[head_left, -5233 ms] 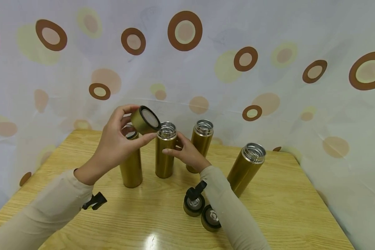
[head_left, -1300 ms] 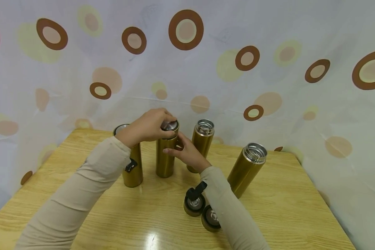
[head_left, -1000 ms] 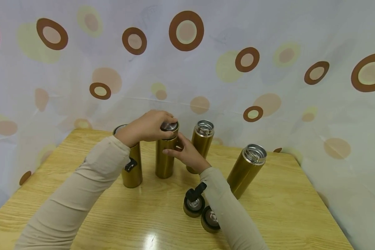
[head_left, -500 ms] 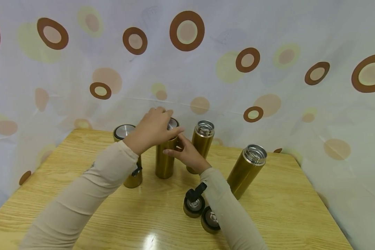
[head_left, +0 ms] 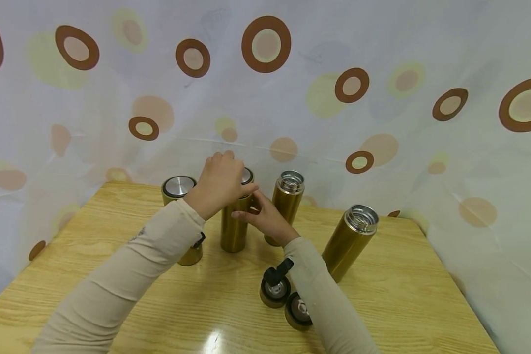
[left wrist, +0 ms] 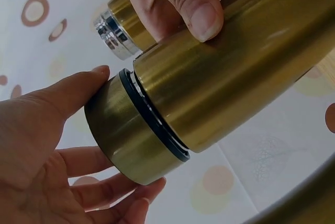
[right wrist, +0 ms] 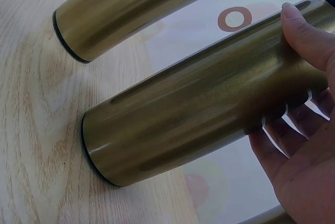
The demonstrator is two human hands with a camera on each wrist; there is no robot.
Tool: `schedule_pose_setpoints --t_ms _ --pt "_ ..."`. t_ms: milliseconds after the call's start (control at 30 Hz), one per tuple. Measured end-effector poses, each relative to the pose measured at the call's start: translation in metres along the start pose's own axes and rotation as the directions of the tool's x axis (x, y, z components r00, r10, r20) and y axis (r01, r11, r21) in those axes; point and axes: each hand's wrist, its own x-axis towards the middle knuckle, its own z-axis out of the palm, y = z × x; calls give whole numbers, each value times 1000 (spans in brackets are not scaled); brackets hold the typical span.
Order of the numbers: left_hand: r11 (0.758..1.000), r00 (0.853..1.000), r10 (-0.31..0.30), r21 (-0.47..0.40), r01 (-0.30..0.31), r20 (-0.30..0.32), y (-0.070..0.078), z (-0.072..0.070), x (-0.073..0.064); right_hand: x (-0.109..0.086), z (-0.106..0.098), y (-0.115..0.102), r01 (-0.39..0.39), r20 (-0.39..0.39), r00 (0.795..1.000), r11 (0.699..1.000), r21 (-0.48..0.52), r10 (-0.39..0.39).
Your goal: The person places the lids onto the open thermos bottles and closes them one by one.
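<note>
My left hand (head_left: pixel 218 184) grips a gold vacuum flask lid (left wrist: pixel 138 132) between thumb and fingers. In the left wrist view the lid sits over the mouth of a gold vacuum flask (left wrist: pixel 235 67), with a thin gap along its black ring. My right hand (head_left: pixel 267 216) holds the flask's upper body, thumb on the near side and fingers curled round the other, as the right wrist view shows. The flask (head_left: pixel 233 231) stands upright on the table. From the head, the left hand hides much of the lid.
A lidded flask (head_left: pixel 179 187) stands at left, partly behind the left forearm. Two lidless flasks, one behind the right hand (head_left: pixel 289 191) and one farther right (head_left: pixel 349 241), show steel mouths. Two loose lids (head_left: pixel 275 291) lie underside up by the right forearm on the wooden table (head_left: pixel 407 295).
Earlier the left hand held the lid tilted beside the bare flask mouth; it then set the lid on top. Since then that hand has turned about the lid. The right hand has stayed put.
</note>
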Motion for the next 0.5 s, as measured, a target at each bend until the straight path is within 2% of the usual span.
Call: schedule_pose_setpoints --t_ms 233,367,500 --pt "995 999 33 -95 -30 37 -7 1 1 0 -1 1 -6 18 1000 1000 19 6" --pt "988 997 55 -149 -47 47 -10 0 3 -6 -1 -16 -17 41 999 999 35 16" --pt "970 995 91 -229 -79 42 -13 -1 6 -10 -1 -27 -20 53 998 999 43 18"
